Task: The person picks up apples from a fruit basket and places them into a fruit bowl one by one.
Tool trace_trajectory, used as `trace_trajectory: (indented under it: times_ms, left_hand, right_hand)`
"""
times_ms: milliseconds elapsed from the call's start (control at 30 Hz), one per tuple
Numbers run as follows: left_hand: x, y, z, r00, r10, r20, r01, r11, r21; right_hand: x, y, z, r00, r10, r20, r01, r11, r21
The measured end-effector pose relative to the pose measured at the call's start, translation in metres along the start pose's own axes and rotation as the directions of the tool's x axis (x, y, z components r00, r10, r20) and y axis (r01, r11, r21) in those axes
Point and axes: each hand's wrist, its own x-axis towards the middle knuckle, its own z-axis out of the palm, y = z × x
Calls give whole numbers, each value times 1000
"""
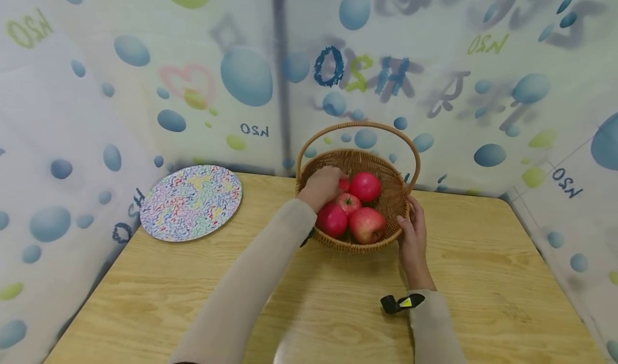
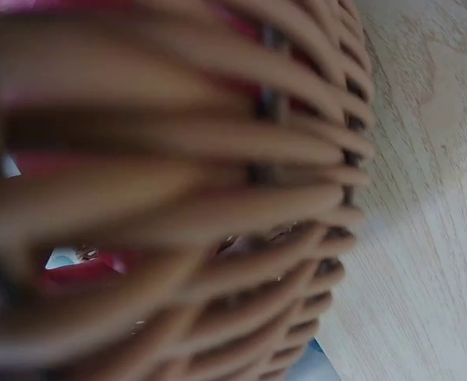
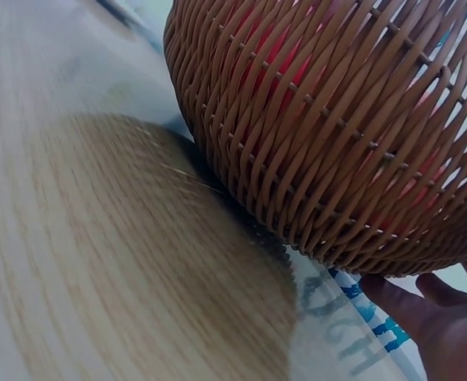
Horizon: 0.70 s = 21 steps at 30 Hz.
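Note:
A wicker basket (image 1: 359,249) with a tall arched handle stands at the back of the table and holds several red apples (image 1: 368,225). My left hand (image 1: 322,187) reaches over its left rim, with curled fingers on a red apple (image 1: 344,185) that the hand partly covers. On the basket's right side my right hand (image 1: 414,232) grips the rim, thumb at the edge and fingers outside. The left wrist view is filled by the woven wall (image 2: 241,214), with red showing through the gaps. In the right wrist view, fingertips (image 3: 384,290) touch the basket's weave.
A round plate (image 1: 190,203) with a multicoloured squiggle pattern lies at the back left of the wooden table (image 1: 338,310). Behind the table hangs a white backdrop (image 1: 434,155) printed with blue and green drops, close to the basket.

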Motion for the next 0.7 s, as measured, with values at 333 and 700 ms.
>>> trace_trajectory:
  times_ms: [333,700]
  left_hand:
    - [-3,2,3,1000,21,-17,-22,1000,-13]
    - [-7,5,-5,991,49,-123,-57,996,-65]
  right_hand:
    - [-3,2,-3,1000,-5,-9,5,1000,-9]
    - [-2,0,-1,1000,-11,-16,11,1000,-19]
